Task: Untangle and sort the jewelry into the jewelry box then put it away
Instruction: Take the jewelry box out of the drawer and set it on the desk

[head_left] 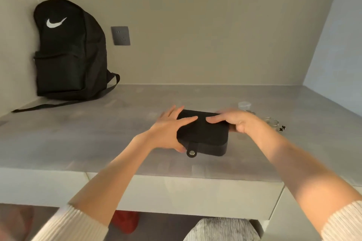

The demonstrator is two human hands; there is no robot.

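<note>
The box (203,133) lies closed on the desk (98,133), snap tab (192,149) toward the person. The left hand (166,133) clasps it, fingers spread on the lid, thumb at the front wall. The right hand (235,121) wraps the right edge, fingers together, probably to steady it for opening. Earrings (282,128) wait nearby.

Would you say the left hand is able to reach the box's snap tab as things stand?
Probably yes: the left hand grips the box at its left end, right beside the snap tab, which hangs uncovered on the front.
</note>
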